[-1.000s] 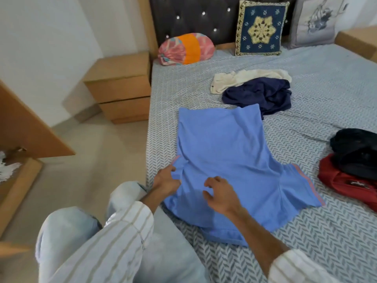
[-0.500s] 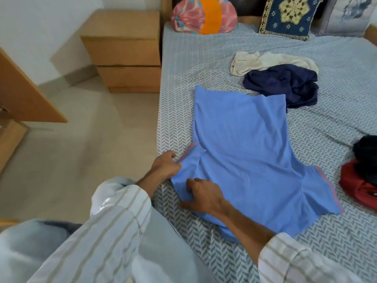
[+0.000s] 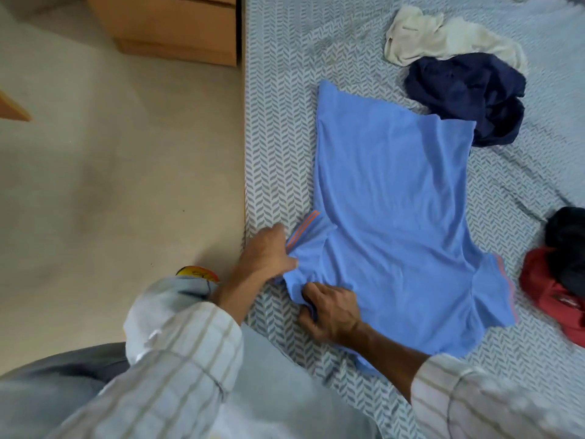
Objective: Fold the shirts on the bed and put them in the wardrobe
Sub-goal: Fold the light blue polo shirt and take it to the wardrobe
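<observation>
A light blue shirt (image 3: 395, 210) with orange-striped sleeve cuffs lies spread on the bed (image 3: 278, 137), its hem pointing away from me. My left hand (image 3: 266, 253) pinches the left sleeve near its striped cuff at the bed's edge. My right hand (image 3: 330, 308) grips the bunched shoulder fabric just right of that sleeve. The right sleeve lies flat near the red garment.
A cream shirt (image 3: 443, 39) and a navy shirt (image 3: 468, 93) lie crumpled further up the bed. A black garment (image 3: 566, 245) sits on a red one (image 3: 550, 299) at the right edge. A wooden bedside drawer unit (image 3: 171, 23) stands on the floor at top left.
My head has tilted down, so the pillows and headboard have left the view. My right hand slid left to the shoulder fabric and curled on it. The left sleeve is pulled outward.
</observation>
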